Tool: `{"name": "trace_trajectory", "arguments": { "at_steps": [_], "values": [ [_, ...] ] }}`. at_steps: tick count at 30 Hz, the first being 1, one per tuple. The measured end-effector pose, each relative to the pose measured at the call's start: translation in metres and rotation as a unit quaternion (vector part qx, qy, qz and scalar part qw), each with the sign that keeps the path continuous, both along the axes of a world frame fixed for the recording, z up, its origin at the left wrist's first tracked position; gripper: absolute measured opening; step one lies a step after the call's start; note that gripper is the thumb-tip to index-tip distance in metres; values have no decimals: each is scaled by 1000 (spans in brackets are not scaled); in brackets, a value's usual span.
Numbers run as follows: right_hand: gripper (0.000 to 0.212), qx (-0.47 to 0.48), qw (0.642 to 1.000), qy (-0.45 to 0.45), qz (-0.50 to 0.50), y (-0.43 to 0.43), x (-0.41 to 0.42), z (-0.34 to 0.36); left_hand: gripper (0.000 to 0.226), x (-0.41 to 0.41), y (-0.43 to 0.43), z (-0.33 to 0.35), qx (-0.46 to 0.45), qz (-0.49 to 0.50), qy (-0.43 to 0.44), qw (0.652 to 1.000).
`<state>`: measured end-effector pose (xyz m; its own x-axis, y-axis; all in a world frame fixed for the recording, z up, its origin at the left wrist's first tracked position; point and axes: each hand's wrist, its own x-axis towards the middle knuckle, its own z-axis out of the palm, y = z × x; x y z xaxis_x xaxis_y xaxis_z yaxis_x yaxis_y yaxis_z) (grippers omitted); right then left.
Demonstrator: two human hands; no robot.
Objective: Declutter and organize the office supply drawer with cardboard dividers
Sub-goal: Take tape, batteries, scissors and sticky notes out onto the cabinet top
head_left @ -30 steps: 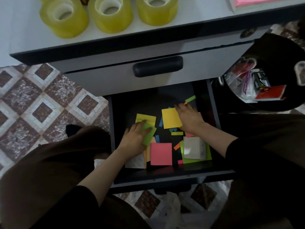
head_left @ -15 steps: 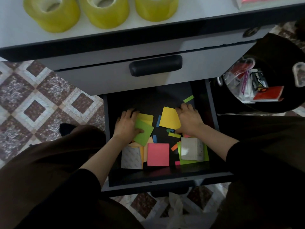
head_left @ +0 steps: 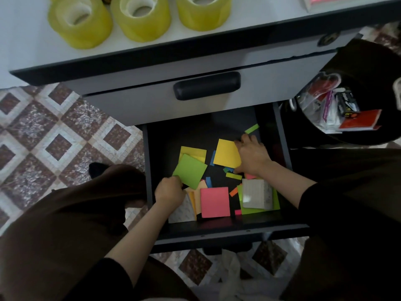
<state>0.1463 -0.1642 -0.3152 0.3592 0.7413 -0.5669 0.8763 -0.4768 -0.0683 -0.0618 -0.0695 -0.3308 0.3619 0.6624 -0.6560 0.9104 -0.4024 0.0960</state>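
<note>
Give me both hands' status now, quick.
Left hand: closed, pinching the green sticky pad by its corner.
Right hand: curled over the yellow sticky pad's right edge; grip cannot be told.

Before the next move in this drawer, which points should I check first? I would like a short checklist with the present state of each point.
1. Grip: the left hand pinches the green sticky pad at its near corner: ok.
2. Pad free: the green sticky pad lies on top of the yellow notes, with nothing over it: ok.
3. Other hold: the right hand covers the right edge of the yellow sticky pad; whether it grips: cannot tell.
4. Tidiness: paper strips lie scattered between the pads: not ok.
5. Dividers: none in view in the drawer: not ok.
</note>
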Motion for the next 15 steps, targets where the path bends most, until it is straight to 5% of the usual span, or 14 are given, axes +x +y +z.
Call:
{"name": "trace_trajectory", "arguments": {
  "at_steps": [10, 15],
  "values": [
    [91, 0, 999, 23, -35, -2, -3, 7, 14, 5, 20, 29, -144, 25, -91, 985],
    [93, 39, 994, 50, -94, -2, 6, 14, 11, 13, 32, 41, -128, 50, -196, 971]
  ]
}}
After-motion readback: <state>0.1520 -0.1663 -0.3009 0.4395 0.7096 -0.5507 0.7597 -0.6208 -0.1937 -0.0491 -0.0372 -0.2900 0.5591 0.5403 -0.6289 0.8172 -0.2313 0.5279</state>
